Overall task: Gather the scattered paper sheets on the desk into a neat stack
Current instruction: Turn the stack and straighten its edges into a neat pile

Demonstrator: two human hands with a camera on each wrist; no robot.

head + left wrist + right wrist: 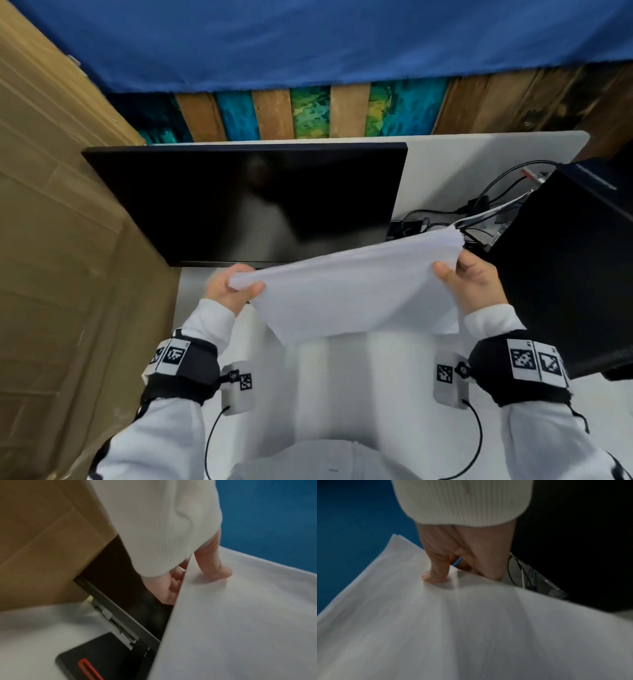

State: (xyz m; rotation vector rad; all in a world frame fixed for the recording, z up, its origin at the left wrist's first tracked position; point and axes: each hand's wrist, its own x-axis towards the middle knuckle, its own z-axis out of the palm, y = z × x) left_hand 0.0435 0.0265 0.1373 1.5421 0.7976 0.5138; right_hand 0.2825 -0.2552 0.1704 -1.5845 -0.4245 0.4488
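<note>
A bundle of white paper sheets (349,291) hangs in the air above the white desk (445,164), tilted with its right end higher. My left hand (233,291) pinches the bundle's left edge, thumb on top and fingers underneath. My right hand (472,284) pinches the right edge the same way. In the left wrist view the thumb of my left hand (221,570) presses on the sheets (240,622). In the right wrist view my right hand (436,574) has its thumb pressed on the blurred paper (453,628), whose layered edges show at the far corner.
A dark monitor (253,202) stands right behind the paper, its base (96,660) on the desk. A black computer case (568,270) and tangled cables (486,209) are at the right. Cardboard boxes (61,240) wall in the left side.
</note>
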